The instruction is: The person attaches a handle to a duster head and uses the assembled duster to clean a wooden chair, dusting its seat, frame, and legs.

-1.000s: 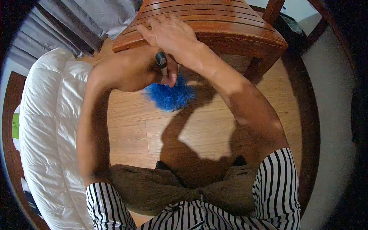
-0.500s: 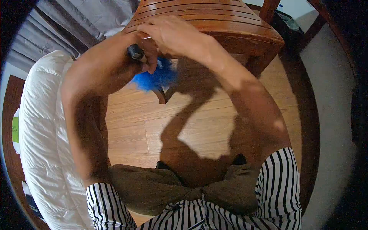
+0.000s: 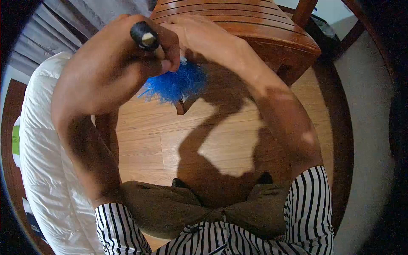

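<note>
the seat [image 3: 246, 21] is glossy wood, the blue duster [image 3: 176, 85] shaggy, plastic-looking.

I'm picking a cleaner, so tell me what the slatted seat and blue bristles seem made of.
The slatted seat looks like varnished wood: reddish brown, with glossy highlights along its near edge. The blue bristles are probably synthetic fibre, slightly shiny, judging by their vivid colour and fine strands.
</note>
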